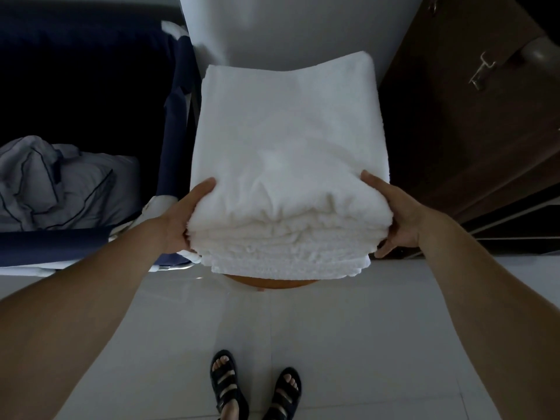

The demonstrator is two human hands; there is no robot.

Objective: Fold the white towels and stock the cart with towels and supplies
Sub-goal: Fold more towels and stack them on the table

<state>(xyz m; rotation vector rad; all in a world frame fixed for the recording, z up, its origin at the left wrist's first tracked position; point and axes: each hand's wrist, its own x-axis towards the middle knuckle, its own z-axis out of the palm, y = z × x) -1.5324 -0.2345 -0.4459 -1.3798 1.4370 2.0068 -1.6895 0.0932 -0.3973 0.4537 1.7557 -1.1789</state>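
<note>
White terry towels (285,165), folded into one thick stack whose layers are too blurred to count, lie above the round orange-brown wooden stool (272,283), touching or lifted I cannot tell. Two bare hands grip the stack's near corners, left hand (185,219) and right hand (394,221) each with thumb on top and fingers curled underneath. Left of the stool hangs one navy fabric cart bag (178,116) holding crumpled white linen (60,183).

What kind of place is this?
Probably a hotel housekeeping or laundry area: the left hand and right hand grip a stack of folded white towels, and a navy cart bag beside it holds crumpled linen.
</note>
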